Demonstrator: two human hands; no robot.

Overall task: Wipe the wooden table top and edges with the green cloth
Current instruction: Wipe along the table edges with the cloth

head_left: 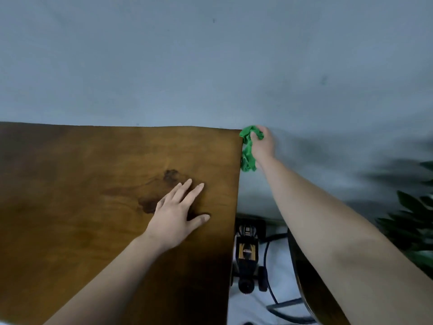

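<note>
Head view: right hand point(263, 146) grips the cloth point(248, 152) at the table point(93, 160) edge. Left hand point(174, 216) lies flat. A loose grip could drop the cloth.

I see a warm brown wooden table point(93, 172) with a darker knot-like blotch in its grain, a bright green crumpled cloth point(247, 158), a plain blue-grey wall point(210, 55), a black-and-yellow wheeled machine point(247, 250) and dark green plant leaves point(412, 207)
</note>
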